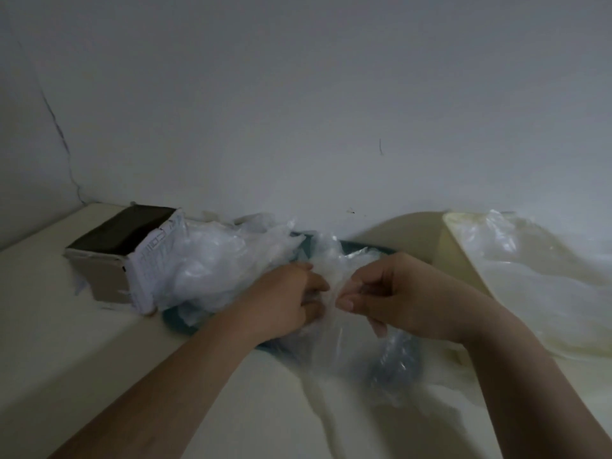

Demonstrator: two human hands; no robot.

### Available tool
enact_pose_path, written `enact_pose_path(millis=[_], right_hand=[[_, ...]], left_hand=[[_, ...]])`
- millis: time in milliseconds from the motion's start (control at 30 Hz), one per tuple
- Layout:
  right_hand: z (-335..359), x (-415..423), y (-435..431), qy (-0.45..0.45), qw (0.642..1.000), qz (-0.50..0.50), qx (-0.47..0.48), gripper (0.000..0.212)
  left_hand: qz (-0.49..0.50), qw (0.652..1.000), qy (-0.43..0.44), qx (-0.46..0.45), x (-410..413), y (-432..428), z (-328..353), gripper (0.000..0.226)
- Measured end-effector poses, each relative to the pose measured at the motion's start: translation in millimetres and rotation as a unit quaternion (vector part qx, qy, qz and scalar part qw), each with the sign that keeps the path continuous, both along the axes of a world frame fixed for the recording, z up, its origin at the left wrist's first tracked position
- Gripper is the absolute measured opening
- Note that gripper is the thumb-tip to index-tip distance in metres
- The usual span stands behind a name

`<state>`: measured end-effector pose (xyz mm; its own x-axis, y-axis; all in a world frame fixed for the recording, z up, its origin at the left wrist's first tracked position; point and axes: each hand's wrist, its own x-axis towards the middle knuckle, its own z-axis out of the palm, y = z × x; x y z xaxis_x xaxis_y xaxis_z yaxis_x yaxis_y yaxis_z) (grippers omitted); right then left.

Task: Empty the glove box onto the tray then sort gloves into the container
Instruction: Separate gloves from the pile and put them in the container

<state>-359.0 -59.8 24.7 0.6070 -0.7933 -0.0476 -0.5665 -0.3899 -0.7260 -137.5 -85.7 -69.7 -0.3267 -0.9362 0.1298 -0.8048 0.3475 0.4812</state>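
Dim, flat indoor light with grey-blue cast; source out of view. Plain white wall [298, 94] darkens toward corners: vignetting. Weak, soft-edged shadow below your right hand [400, 296] on pale cream tabletop [99, 359]. Faint sheen, no blown glare, on heap of crumpled clear plastic gloves [225, 260]. Whole frame soft and grainy. Print on open cardboard glove box [149, 260] unreadable. Translucent plastic glove [331, 329] pinched between right hand and your left hand [288, 299] smeared, outline lost against tabletop. Wide-angle bend: tabletop's far edge curves.

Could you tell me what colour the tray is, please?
The tray is teal, best seen in the head view.
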Motion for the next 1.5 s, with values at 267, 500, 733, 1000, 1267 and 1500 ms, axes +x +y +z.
enact_pose_path(millis=[267, 500, 733, 1000, 1267, 1500], right_hand=[[6, -5, 3, -0.103, 0.994, 0.022, -0.040, 0.011], [10, -10, 5, -0.119, 0.981, 0.010, -0.150, 0.012], [-2, -3, 2, -0.224, 0.974, -0.017, -0.032, 0.023], [-10, -2, -1, -0.294, 0.951, -0.063, 0.068, 0.041], [-12, -3, -7, -0.198, 0.977, -0.079, 0.018, 0.041], [3, -4, 0, -0.126, 0.986, -0.093, -0.050, 0.009]], left_hand=[[0.082, 0.971, 0.221, -0.028, 7, 13, 45, 0.004], [0.009, 0.830, 0.501, 0.243, 13, 34, 78, 0.026], [0.035, 0.721, 0.620, 0.306, 17, 31, 82, 0.071], [0.049, 0.744, 0.600, 0.289, 11, 28, 65, 0.024], [0.146, 0.732, 0.626, 0.225, 14, 10, 56, 0.016], [0.184, 0.796, 0.564, 0.123, 11, 19, 65, 0.038]])
